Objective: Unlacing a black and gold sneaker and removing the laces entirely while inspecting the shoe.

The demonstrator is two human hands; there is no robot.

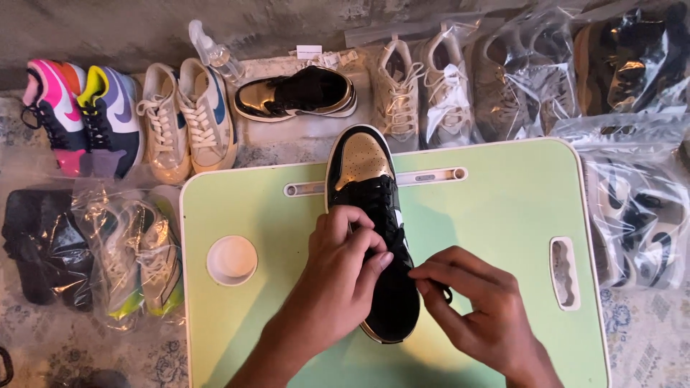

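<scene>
A black sneaker with a gold toe (361, 162) lies on a light green lap table (496, 215), toe pointing away from me. My left hand (345, 269) rests on the shoe's laced middle, fingers curled over the black laces. My right hand (471, 305) pinches a black lace end beside the shoe's right side, near the heel. The heel of the shoe (392, 323) shows between my two wrists.
The matching black and gold sneaker (296, 95) lies on its side beyond the table. Pairs of sneakers line the back: pink and purple (79, 115), cream (187, 118), beige (424, 90). Bagged shoes sit at left (136, 259) and right (640, 215). A spray bottle (212, 50) lies behind.
</scene>
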